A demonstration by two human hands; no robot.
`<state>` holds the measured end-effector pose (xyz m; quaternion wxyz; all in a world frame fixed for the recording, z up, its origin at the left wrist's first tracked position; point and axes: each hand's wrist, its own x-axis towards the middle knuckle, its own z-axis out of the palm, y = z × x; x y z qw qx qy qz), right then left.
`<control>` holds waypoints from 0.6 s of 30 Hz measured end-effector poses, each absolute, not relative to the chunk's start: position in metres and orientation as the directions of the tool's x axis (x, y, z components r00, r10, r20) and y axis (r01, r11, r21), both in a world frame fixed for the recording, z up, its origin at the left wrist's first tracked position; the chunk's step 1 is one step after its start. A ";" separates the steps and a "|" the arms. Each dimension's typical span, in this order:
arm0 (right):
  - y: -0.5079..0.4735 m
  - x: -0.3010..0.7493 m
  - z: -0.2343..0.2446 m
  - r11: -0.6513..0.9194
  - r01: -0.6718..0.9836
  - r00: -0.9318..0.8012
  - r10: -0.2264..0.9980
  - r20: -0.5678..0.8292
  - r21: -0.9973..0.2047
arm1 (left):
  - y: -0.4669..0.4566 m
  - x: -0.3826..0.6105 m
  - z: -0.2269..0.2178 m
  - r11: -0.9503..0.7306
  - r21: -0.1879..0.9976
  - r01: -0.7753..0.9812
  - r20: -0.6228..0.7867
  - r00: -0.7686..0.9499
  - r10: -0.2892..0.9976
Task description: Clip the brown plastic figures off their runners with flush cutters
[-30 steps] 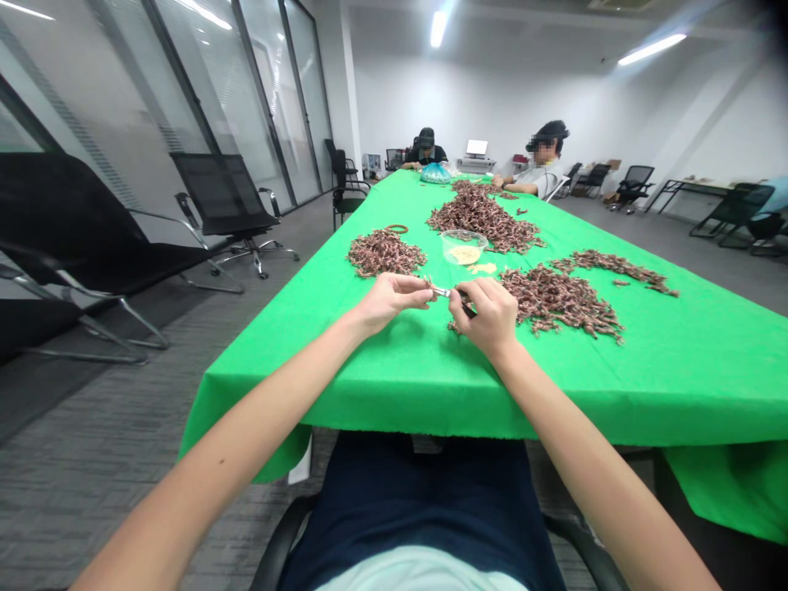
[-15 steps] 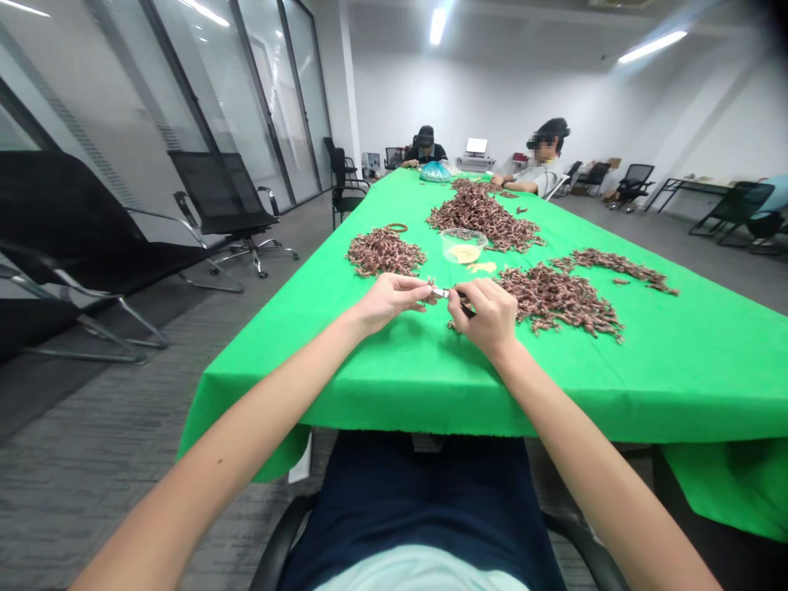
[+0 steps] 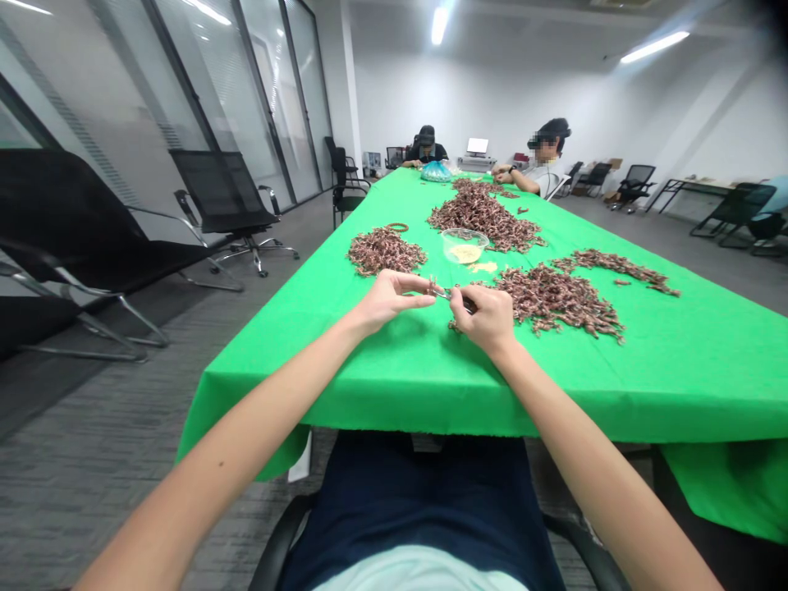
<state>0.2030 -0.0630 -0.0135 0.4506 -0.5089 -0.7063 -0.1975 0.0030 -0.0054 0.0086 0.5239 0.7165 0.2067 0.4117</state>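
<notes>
My left hand (image 3: 394, 300) is over the near part of the table, with a small knobbly reddish-brown piece (image 3: 432, 285) at its fingertips. Its thumb is stretched out a little below the fingers. My right hand (image 3: 487, 315) is closed round a small hand tool with a thin metal tip (image 3: 441, 293) and a dark handle; its exact kind is unclear. That tip reaches left to the piece, and they appear to touch. Just beyond my left hand lies a small pile of similar brown pieces (image 3: 385, 251). A larger pile (image 3: 557, 297) is beside my right hand.
A clear plastic tub (image 3: 465, 245) with pale yellowish bits stands on the green cloth (image 3: 689, 353), more bits beside it. Farther back are a big brown heap (image 3: 486, 215), a brown ring (image 3: 397, 227) and a blue bag (image 3: 436, 171). Two people sit at the table's far end.
My left thumb has come down away from the fingers. The tool in my right hand has turned, showing a thinner tip and more handle. The right-hand co-worker's hands have lifted.
</notes>
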 end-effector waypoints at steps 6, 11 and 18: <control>-0.062 0.203 -0.012 0.439 0.870 -0.075 0.565 0.821 -0.223 | -0.006 0.002 0.010 -0.385 0.915 -0.120 0.380 0.575 0.724; -0.063 0.204 -0.011 0.456 0.855 -0.070 0.574 0.816 -0.248 | -0.003 0.003 0.007 -0.344 0.930 -0.132 0.356 0.565 0.745; -0.063 0.204 -0.012 0.480 0.837 -0.074 0.572 0.817 -0.261 | -0.002 0.003 0.006 -0.275 0.948 -0.162 0.318 0.563 0.763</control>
